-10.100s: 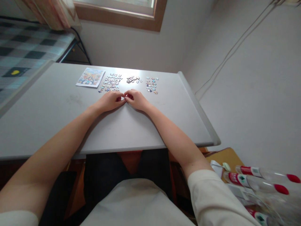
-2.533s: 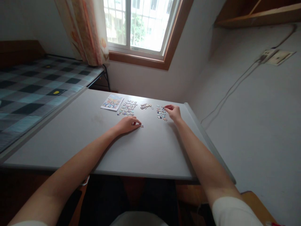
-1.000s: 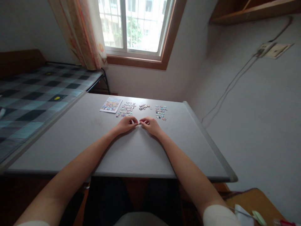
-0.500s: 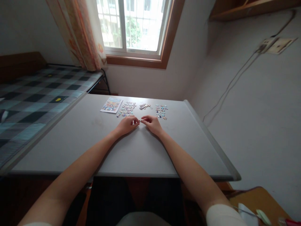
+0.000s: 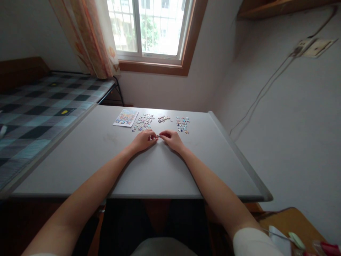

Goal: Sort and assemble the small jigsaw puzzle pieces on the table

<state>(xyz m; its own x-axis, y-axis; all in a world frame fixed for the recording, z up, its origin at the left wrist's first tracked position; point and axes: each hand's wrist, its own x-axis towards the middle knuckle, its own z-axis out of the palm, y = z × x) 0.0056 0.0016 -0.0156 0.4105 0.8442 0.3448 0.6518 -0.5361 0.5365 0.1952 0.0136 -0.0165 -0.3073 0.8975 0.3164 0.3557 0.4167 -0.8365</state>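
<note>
My left hand [image 5: 144, 140] and my right hand [image 5: 172, 139] meet over the middle of the table, their fingertips almost touching. Between them is a small dark jigsaw puzzle piece [image 5: 158, 136], pinched from both sides; whether it is one piece or two joined I cannot tell. Just beyond my left hand lies a spread of loose puzzle pieces [image 5: 144, 121]. A denser pile of pieces [image 5: 164, 119] sits straight ahead. Behind my right hand is a third group of pieces [image 5: 182, 124]. A colourful picture sheet [image 5: 126, 117] lies flat to the left of the pieces.
The grey table [image 5: 87, 156] has raised edges on its left and right. A bed with a checked cover [image 5: 77, 97] adjoins its left side, and a wall with a hanging cable [image 5: 257, 97] is at the right. A brown stool-like surface [image 5: 287, 220] holds small items at lower right.
Both hands stay in nearly the same place, with the fingertips shifting slightly around the small piece. The whole view has tilted a little, so the scene sits slightly higher.
</note>
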